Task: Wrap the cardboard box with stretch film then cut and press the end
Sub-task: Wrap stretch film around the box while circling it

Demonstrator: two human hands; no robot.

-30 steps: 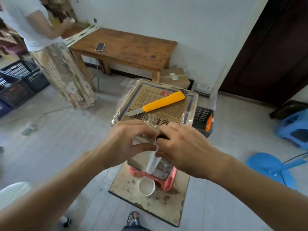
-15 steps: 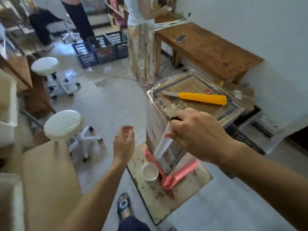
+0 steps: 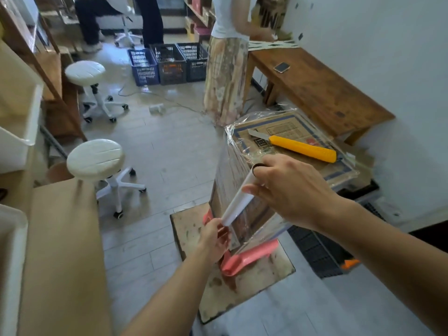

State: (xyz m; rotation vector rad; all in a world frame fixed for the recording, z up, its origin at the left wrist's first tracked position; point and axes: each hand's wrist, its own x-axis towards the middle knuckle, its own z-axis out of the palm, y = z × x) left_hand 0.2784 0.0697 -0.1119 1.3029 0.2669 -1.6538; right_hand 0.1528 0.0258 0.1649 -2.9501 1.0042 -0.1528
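A tall cardboard box [image 3: 291, 132], partly covered in clear film, stands on a pink plastic stool [image 3: 247, 258]. On its top lies a yellow utility knife [image 3: 303, 148] with the blade out. A white stretch film roll [image 3: 238, 198] slants against the box's near left face. My right hand [image 3: 288, 187] grips the roll's upper end. My left hand [image 3: 214, 238] holds the roll's lower end from below. Film stretches from the roll up over the box's left top corner.
A stained board [image 3: 254, 282] lies under the stool. Two white wheeled stools [image 3: 97, 158] stand to the left, and a large brown carton [image 3: 63, 251] is near left. A wooden table [image 3: 315, 88], a standing person [image 3: 228, 57] and crates [image 3: 167, 63] lie beyond.
The view has swung around to the box's left side. My left hand, open in the air half a second ago, has come down and taken the roll's lower end.
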